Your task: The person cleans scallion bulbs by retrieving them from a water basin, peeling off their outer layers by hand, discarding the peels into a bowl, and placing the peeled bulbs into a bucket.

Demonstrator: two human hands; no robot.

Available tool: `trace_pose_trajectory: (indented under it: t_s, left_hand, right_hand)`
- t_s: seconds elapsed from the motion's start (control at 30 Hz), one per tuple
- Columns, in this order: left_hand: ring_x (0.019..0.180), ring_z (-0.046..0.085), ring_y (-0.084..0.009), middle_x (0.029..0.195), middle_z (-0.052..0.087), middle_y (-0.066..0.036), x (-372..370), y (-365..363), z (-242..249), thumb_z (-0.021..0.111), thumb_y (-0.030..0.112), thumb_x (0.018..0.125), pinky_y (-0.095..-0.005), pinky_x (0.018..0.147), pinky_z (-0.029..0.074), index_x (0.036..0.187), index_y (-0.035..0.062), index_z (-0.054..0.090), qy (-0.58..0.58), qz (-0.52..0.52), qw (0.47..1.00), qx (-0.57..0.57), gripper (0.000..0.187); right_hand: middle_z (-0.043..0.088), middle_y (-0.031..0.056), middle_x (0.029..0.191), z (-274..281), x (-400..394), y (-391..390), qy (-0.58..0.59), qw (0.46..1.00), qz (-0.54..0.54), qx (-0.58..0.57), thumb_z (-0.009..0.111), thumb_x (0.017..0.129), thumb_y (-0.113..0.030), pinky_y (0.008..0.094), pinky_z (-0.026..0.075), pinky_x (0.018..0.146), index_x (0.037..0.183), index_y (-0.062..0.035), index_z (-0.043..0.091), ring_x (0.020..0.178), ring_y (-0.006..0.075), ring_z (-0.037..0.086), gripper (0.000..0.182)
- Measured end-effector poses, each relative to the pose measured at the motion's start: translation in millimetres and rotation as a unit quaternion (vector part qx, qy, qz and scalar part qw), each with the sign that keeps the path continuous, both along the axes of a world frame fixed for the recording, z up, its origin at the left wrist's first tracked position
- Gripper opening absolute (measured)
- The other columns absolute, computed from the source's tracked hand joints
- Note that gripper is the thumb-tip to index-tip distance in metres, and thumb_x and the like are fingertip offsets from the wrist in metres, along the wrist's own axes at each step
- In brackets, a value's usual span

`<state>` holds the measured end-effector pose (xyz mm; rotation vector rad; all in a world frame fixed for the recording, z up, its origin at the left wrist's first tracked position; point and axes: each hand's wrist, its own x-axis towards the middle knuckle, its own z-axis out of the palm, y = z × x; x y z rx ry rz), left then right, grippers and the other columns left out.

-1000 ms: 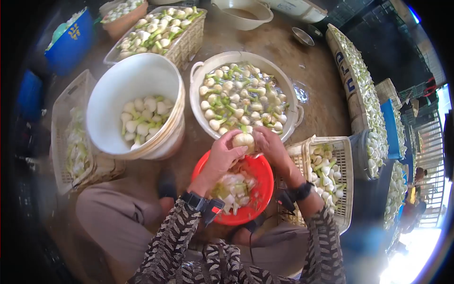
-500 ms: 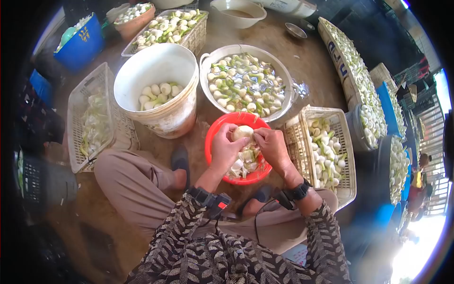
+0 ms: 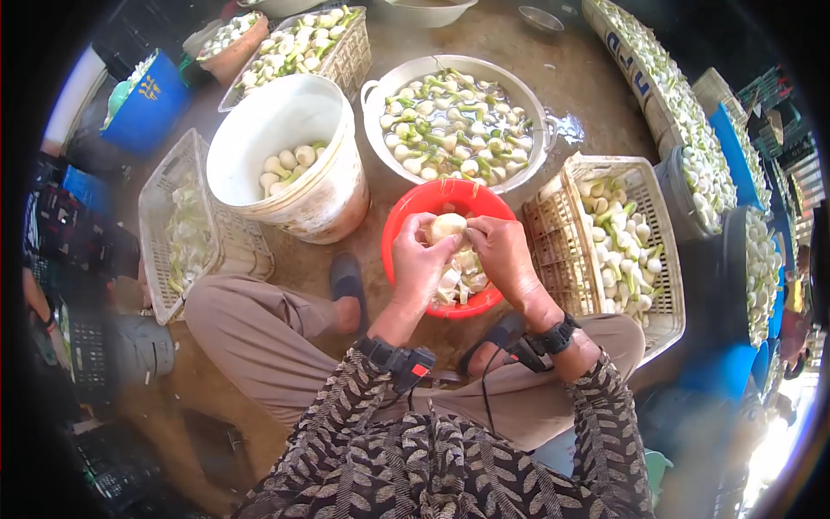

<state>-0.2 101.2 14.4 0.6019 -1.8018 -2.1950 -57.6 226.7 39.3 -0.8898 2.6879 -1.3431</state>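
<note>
A pale garlic bulb [image 3: 447, 227] is held between the thumb and fingers of my left hand [image 3: 418, 266]. At its right side my right hand [image 3: 505, 261] is pinched closed against the bulb; any bit of skin between those fingertips is too small to make out. Both hands are over a red plastic basin [image 3: 391, 238], with white peelings [image 3: 462, 278] lying in it below the bulb. Just beyond stands a wide metal basin [image 3: 372, 130] of water with many stemmed bulbs floating in it.
To the left are a white bucket [image 3: 341, 186] with some bulbs and a crate [image 3: 156, 233] of leafy scraps. A crate [image 3: 661, 324] of bulbs stands by my right knee. Farther off are another full crate [image 3: 354, 65], a blue tub [image 3: 143, 117] and long rows of bulbs [image 3: 657, 82].
The view has shifted slightly, moving the containers in frame. Both hands stay together at the garlic bulb above the red basin, and the bulb seems slightly turned.
</note>
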Motion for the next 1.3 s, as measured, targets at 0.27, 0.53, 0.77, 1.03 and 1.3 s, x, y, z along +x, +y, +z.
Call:
trace_pose_trajectory:
  t_s: [0.27, 0.53, 0.77, 1.03, 1.3]
  left_hand:
    - [0.075, 0.060, -0.0091, 0.086, 0.062, -0.007, -4.5, 7.8, -6.7, 0.071, 0.000, 0.073, -0.0215, 0.058, 0.050, 0.101, 0.0000, 0.053, 0.034, 0.039, 0.997, -0.062, 0.033]
    - [0.081, 0.062, -0.0207, 0.104, 0.061, -0.010, 17.5, -52.9, -4.8, 0.054, 0.024, 0.087, -0.0295, 0.059, 0.051, 0.120, 0.0035, 0.047, 0.110, -0.157, 0.924, 0.330, 0.039]
    - [0.079, 0.059, -0.0141, 0.098, 0.061, -0.005, 19.7, -44.5, -23.0, 0.054, 0.034, 0.089, -0.0254, 0.049, 0.046, 0.117, 0.0066, 0.051, 0.032, -0.160, 0.882, 0.441, 0.040]
    - [0.060, 0.057, -0.0095, 0.089, 0.061, -0.003, 8.5, -32.7, -20.3, 0.058, 0.033, 0.087, -0.0206, 0.039, 0.039, 0.106, 0.0097, 0.054, -0.063, -0.126, 0.892, 0.430, 0.030]
    - [0.070, 0.058, -0.0077, 0.093, 0.059, -0.002, 7.2, -32.3, -15.6, 0.064, 0.030, 0.075, -0.0190, 0.047, 0.045, 0.120, 0.0044, 0.048, 0.032, -0.239, 0.939, 0.245, 0.054]
  right_hand:
    - [0.056, 0.0186, 0.067, -22.0, -1.2, -4.7, 0.099, 0.993, -0.056, 0.008, 0.051, 0.079, -0.005, 0.0443, 0.046, 0.055, 0.072, -0.0017, 0.052, 0.065, 0.0371, 0.058, 0.008]
    - [0.061, 0.0175, 0.085, -63.0, -36.5, 9.4, 0.027, 0.994, 0.000, 0.110, 0.050, 0.081, -0.006, 0.0430, 0.047, 0.072, 0.091, -0.0032, 0.061, 0.081, 0.0350, 0.060, 0.015]
    - [0.062, 0.0145, 0.082, -10.4, -5.3, -12.0, 0.059, 0.986, 0.152, -0.024, 0.057, 0.080, -0.009, 0.0385, 0.048, 0.070, 0.089, -0.0017, 0.061, 0.078, 0.0313, 0.060, 0.011]
    - [0.055, 0.0108, 0.068, -12.6, 3.0, -6.4, 0.176, 0.968, 0.145, 0.105, 0.058, 0.073, -0.005, 0.0393, 0.049, 0.061, 0.078, -0.0041, 0.053, 0.065, 0.0285, 0.060, 0.007]
    - [0.061, 0.0094, 0.069, -28.1, -22.3, 4.2, -0.190, 0.979, 0.036, -0.062, 0.056, 0.076, -0.008, 0.0329, 0.044, 0.057, 0.072, 0.0029, 0.059, 0.062, 0.0208, 0.058, 0.013]
